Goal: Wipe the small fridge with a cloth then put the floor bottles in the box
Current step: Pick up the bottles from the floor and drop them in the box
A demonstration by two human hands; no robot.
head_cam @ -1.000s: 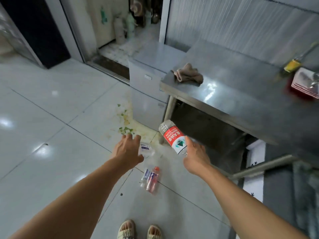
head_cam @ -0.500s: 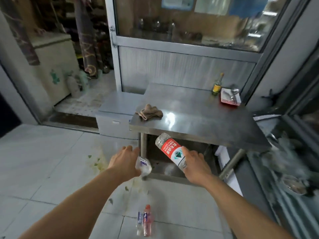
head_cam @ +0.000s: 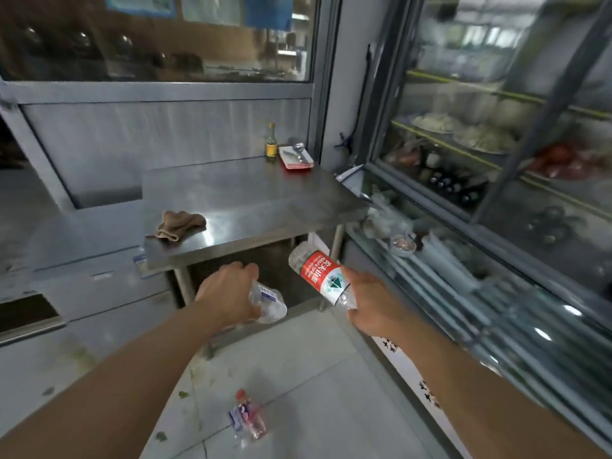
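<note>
Below the bench (head_cam: 251, 207) edge, my left hand (head_cam: 228, 293) gripped a clear crumpled bottle (head_cam: 268, 301), while my right hand (head_cam: 371, 303) clasped a red-labelled water bottle (head_cam: 318, 274) near its neck, base tilted up and away. Between my forearms, a third bottle (head_cam: 246, 419) with a red cap lay on the floor (head_cam: 314, 392). On the bench sat a brown cloth (head_cam: 180, 224), with the small fridge (head_cam: 86, 260) just beside it.
</note>
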